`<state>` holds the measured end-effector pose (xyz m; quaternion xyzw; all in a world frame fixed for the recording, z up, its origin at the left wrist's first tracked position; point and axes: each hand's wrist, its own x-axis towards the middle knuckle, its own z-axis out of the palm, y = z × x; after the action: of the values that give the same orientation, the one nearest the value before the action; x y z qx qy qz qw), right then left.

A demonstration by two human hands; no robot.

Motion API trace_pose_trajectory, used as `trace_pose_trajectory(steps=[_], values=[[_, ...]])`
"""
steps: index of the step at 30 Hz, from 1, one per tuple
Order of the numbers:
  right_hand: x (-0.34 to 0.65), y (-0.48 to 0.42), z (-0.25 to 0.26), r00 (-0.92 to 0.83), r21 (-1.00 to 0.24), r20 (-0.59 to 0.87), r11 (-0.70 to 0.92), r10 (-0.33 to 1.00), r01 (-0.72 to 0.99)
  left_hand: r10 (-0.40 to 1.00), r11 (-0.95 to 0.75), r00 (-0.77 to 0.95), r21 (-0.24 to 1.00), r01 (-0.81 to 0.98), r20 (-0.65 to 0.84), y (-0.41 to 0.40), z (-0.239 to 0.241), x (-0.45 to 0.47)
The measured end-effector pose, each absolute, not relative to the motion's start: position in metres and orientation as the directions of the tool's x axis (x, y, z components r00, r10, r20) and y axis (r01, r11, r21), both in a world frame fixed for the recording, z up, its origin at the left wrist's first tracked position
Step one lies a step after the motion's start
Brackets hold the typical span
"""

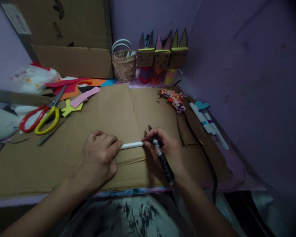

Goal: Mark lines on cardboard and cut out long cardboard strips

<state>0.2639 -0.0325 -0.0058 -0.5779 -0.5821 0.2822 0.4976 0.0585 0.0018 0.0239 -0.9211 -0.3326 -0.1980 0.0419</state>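
A thin white paper roll (132,145) lies across a brown cardboard sheet (113,112) in front of me. My left hand (98,158) is curled over the roll's left end, fingers closed on it. My right hand (166,149) pinches the roll's right end with its fingertips and also carries a black pen (161,156), which points up and away from me between the fingers.
Red and yellow scissors (40,117) and coloured paper scraps (76,93) lie at the left. A small woven basket (124,65) and three cardboard figures (161,57) stand at the back. Patterned paper bits (175,98) and two white rolls (207,123) lie at the right, near a black cable (209,161).
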Motion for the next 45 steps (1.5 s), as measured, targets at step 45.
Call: trace_pose_trajectory(steps=[45], values=[[0.2641, -0.0321, -0.0075, 0.316, -0.937, 0.273, 0.178, 0.909, 0.300, 0.599, -0.778, 0.707, 0.067, 0.624, 0.376, 0.0066, 0.0185, 0.0549]])
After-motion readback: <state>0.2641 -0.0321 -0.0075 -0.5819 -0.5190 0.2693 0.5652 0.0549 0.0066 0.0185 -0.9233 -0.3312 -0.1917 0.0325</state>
